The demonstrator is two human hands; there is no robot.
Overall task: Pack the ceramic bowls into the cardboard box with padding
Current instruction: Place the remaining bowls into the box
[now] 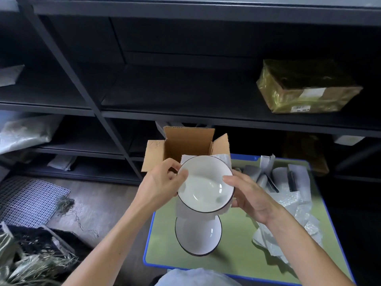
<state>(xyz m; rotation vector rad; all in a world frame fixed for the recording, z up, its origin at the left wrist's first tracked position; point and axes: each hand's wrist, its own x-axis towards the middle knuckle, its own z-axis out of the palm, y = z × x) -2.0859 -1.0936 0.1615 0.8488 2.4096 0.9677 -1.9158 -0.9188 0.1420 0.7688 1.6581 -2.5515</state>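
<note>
A white ceramic bowl with a dark rim [206, 185] is held in the air between both hands, with a sheet of white padding [182, 209] under it. My left hand [162, 182] grips its left rim, thumb over the edge. My right hand [247, 195] holds the right rim, thumb on top. A second white bowl [198, 236] sits on the green table below. The open cardboard box [177, 149] stands just behind the held bowl, flaps up; its inside is mostly hidden.
The green table with a blue edge [231, 256] carries crumpled bubble wrap [292, 219] and several foam pieces [274, 176] on its right. Dark metal shelving [144, 116] rises behind, with a tape-wrapped parcel [307, 87] on it. A white mesh mat [28, 199] lies on the floor left.
</note>
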